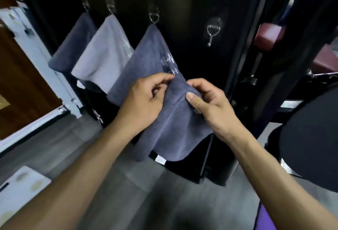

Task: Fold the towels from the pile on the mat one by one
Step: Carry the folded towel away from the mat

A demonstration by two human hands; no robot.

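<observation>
I hold a blue-grey towel (pixel 173 129) up in front of a black cabinet. My left hand (pixel 144 98) pinches its top edge on the left, and my right hand (pixel 208 103) pinches the same edge on the right, thumb on the cloth. The towel hangs down from my fingers. Behind it three towels hang from hooks on the cabinet: a blue-grey one with white lettering (pixel 146 59), a pale grey one (pixel 104 54) and a dark blue-grey one (pixel 73 46).
A fourth metal hook (pixel 212 28) on the cabinet front holds nothing. Grey floor (pixel 73 147) lies below. A white-framed wooden door (pixel 22 83) stands at left, a black round object (pixel 314 147) at right, and a purple mat corner (pixel 265 218) at bottom right.
</observation>
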